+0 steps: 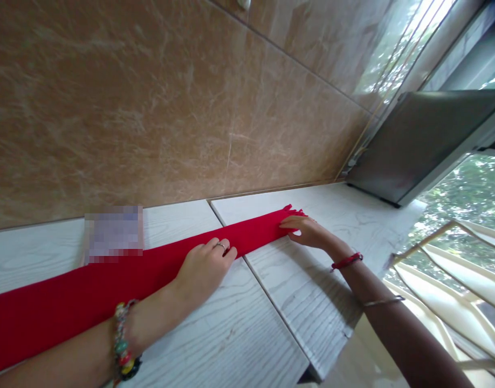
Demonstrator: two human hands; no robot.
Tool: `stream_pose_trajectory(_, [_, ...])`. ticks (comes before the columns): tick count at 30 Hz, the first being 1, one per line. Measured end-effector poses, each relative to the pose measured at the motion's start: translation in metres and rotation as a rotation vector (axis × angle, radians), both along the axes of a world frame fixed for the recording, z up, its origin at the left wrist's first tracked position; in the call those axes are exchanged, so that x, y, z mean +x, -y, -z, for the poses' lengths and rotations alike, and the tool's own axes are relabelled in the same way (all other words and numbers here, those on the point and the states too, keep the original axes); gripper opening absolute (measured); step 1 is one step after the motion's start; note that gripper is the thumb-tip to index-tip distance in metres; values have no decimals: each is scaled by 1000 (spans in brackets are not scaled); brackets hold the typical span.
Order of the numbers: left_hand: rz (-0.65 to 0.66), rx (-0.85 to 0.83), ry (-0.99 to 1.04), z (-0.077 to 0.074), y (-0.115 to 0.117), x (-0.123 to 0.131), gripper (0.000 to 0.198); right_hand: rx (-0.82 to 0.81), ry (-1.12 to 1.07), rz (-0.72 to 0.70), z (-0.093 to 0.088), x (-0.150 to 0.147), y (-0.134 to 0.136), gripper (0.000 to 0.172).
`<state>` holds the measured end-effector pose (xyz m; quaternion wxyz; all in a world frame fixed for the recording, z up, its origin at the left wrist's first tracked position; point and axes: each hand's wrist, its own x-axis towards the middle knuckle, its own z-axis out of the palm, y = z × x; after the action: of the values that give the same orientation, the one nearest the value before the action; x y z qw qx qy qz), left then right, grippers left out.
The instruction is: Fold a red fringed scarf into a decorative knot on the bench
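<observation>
A long red scarf (110, 280) with a fringed end (294, 212) lies stretched flat across two white wood-grain tabletops (239, 334). My left hand (205, 269) rests palm down on the scarf's middle, fingers together and flat, a ring on one finger and a beaded bracelet on the wrist. My right hand (306, 230) lies flat on the scarf close to its fringed end, fingers stretched out. A red string and a thin bangle circle that wrist and forearm.
A brown marble-tiled wall (170, 108) rises directly behind the tables. A grey open window panel (421, 140) juts over the far right corner. Pale metal window bars (453, 269) and greenery lie beyond the right edge. A seam (247, 264) divides the two tabletops.
</observation>
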<state>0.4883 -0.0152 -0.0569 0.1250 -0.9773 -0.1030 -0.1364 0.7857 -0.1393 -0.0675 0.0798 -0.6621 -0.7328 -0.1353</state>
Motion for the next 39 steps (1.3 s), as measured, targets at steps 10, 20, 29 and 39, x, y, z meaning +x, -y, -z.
stream_pose_trajectory(10, [38, 98, 35, -1, 2, -4, 30, 12, 93, 23, -9, -10, 4, 37])
stream_pose_trajectory(20, [44, 115, 81, 0, 2, -2, 23, 144, 264, -59, -3, -3, 5, 23])
stream_pose_trajectory(29, [62, 140, 45, -4, 2, 2, 17, 309, 250, 73, 15, 6, 17, 28])
stream_pose_trajectory(39, [119, 79, 22, -2, -2, 4, 18, 262, 120, 87, 10, 0, 16, 20])
